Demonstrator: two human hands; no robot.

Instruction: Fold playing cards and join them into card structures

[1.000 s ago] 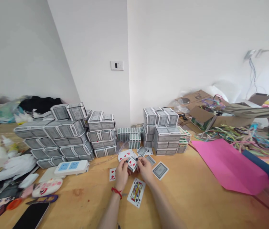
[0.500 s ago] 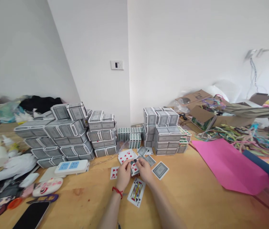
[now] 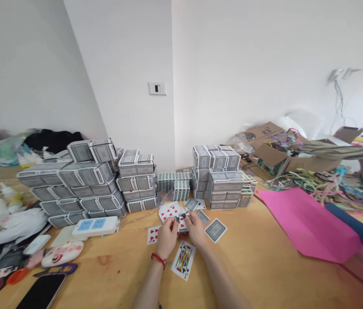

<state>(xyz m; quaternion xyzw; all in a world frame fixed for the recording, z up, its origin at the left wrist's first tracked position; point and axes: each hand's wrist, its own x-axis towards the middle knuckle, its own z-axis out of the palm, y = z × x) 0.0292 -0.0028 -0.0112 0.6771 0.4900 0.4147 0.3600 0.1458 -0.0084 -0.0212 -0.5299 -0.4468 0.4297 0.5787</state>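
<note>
Head view, 1 frame.

- Left hand (image 3: 167, 234) and right hand (image 3: 196, 227) meet at mid-counter, fingertips closed from both sides on a small bunch of cards (image 3: 181, 223). Red pips show on the top face; the count in the bunch cannot be read.
- The bunch is held low over the counter (image 3: 265, 266), just in front of a fanned spread of red cards (image 3: 169, 211). Whether it touches the spread is unclear.
- Loose singles around the hands: a face-up jack (image 3: 184, 259) between the forearms, a hearts card (image 3: 152, 235) left of the left hand, a face-down card (image 3: 216, 230) right of the right hand.
- Behind: card-box stacks, left (image 3: 87, 180) and right (image 3: 220, 176). A power strip (image 3: 96, 226) and a phone (image 3: 41, 292) lie to the left, pink paper (image 3: 306, 225) to the right.

Judgement: the step in hand looks like gathering or squaring loose cards with 2 hands. Any further pick-up of the flat singles calls for lifting an edge with a fingertip while 1 hand keeps the bunch pinched.
</note>
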